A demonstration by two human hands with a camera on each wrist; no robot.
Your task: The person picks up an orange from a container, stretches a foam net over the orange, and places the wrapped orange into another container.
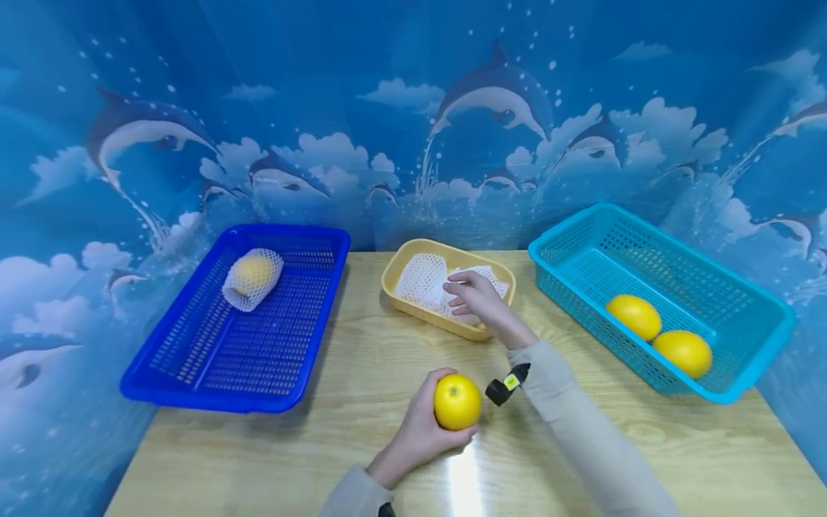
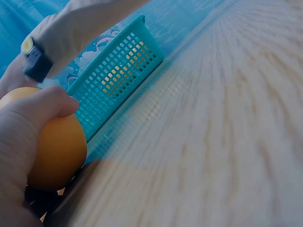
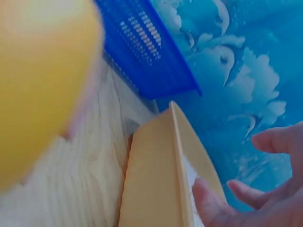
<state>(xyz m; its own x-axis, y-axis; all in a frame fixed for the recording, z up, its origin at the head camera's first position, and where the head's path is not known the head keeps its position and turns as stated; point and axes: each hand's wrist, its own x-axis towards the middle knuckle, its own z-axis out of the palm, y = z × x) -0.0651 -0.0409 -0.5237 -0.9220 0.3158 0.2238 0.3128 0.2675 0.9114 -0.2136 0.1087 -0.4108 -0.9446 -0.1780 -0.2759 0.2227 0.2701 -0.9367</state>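
My left hand (image 1: 423,424) grips a round yellow-orange fruit (image 1: 457,402), likely an orange, above the front middle of the table; in the left wrist view the thumb lies across the fruit (image 2: 57,146). My right hand (image 1: 481,305) hovers over a small yellow basket (image 1: 413,309), its fingers spread and slightly bent with nothing between them. White foam net sleeves (image 1: 423,280) lie in that basket, partly hidden by the right hand. In the right wrist view the fingertips (image 3: 203,194) are by the basket's rim.
On the left stands a dark blue basket (image 1: 300,380) holding one fruit in a foam net (image 1: 254,278). To the right, a turquoise basket (image 1: 581,316) contains two bare yellow-orange fruits (image 1: 683,353). A dolphin-patterned backdrop (image 1: 400,143) rises behind the wooden table (image 1: 258,459).
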